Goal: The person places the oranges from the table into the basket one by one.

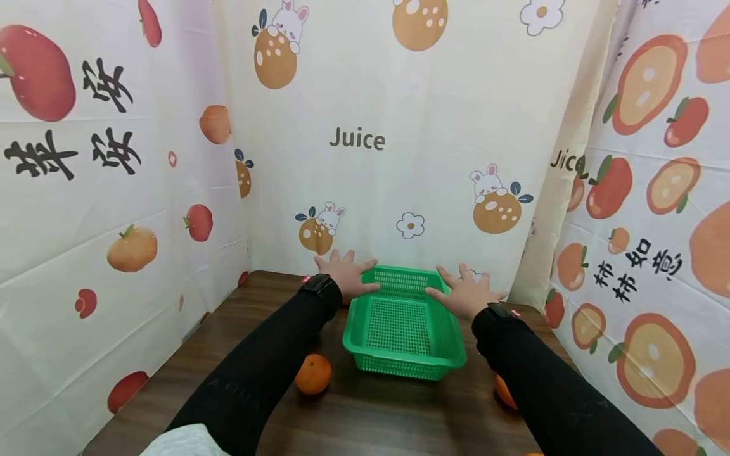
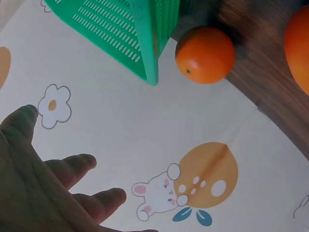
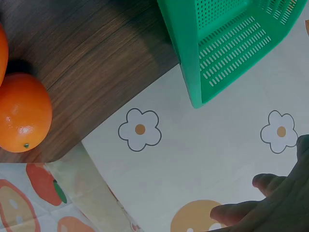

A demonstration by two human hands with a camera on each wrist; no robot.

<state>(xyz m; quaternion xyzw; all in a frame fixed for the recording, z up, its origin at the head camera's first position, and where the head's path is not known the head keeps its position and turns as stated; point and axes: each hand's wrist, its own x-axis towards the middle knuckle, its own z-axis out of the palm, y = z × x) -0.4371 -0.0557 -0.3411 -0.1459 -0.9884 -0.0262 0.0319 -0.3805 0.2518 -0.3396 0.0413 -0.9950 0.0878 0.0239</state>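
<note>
A green plastic basket (image 1: 399, 323) with perforated walls stands on the dark wooden table, nothing inside it. My left hand (image 1: 346, 275) hovers by its far left corner, fingers spread, holding nothing. Over on the far right side, my right hand (image 1: 467, 294) is spread in the same way, also holding nothing. Both wrist views show gaps between the fingers and the basket. One orange (image 1: 313, 374) sits on the table left of the basket, beside the left forearm. Another orange (image 1: 505, 391) lies to the right, partly hidden by the right sleeve.
Printed cloth walls (image 1: 365, 190) enclose the table (image 1: 353, 418) at the back and sides. The left wrist view shows an orange (image 2: 205, 54) near the basket's corner. In the right wrist view, an orange (image 3: 24, 112) is near the table's edge, with another partly cut off.
</note>
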